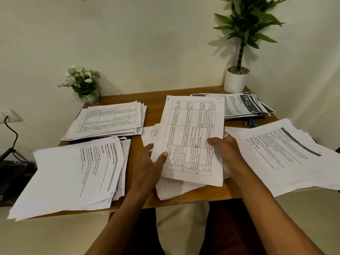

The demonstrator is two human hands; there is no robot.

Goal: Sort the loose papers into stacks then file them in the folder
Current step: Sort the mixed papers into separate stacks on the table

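Observation:
A sheet printed with a table (pixel 193 137) is lifted over the middle of the wooden table (pixel 154 111). My left hand (pixel 149 162) pinches its left edge, thumb on top. My right hand (pixel 226 151) grips its right edge, thumb on the page and fingers behind. Under it lies a loose pile of papers (pixel 176 188). Four stacks surround it: a table-printed stack (pixel 108 120) at back left, a text stack (pixel 73 173) at front left, a dark-banded stack (pixel 246 105) at back right, and a text stack (pixel 287 155) at right, overhanging the table edge.
A small pot of white flowers (pixel 84 85) stands at the back left corner. A tall green plant in a white pot (pixel 237 78) stands at the back right. Pens (pixel 250 122) lie by the dark-banded stack. A black cable (pixel 12 133) hangs off to the left.

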